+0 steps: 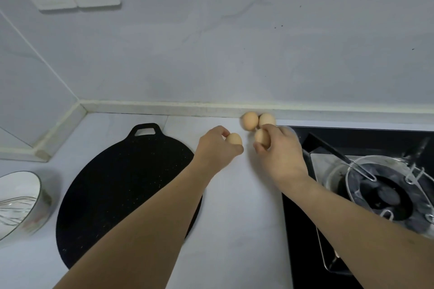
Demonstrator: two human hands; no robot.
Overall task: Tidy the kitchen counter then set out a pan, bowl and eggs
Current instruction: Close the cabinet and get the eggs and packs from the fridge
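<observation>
Eggs sit at the far edge of the white counter (234,230), four in all: two lie touching each other against the wall strip, one on the left (250,120) and one on the right (266,119), and each hand holds one more just in front of them. The left hand (217,148) pinches its egg (234,139) between thumb and curled fingers; the right hand (280,150) grips its egg (261,136) the same way, seemingly lifted a little off the counter, though motion blur makes that hard to judge. The hands are near each other but apart. Left of them a flat black pan (117,171) lies on the counter, and at the near left a white bowl (32,183) holds a wire whisk (14,206). At right is a black stove (352,141) with a burner (380,192).
</observation>
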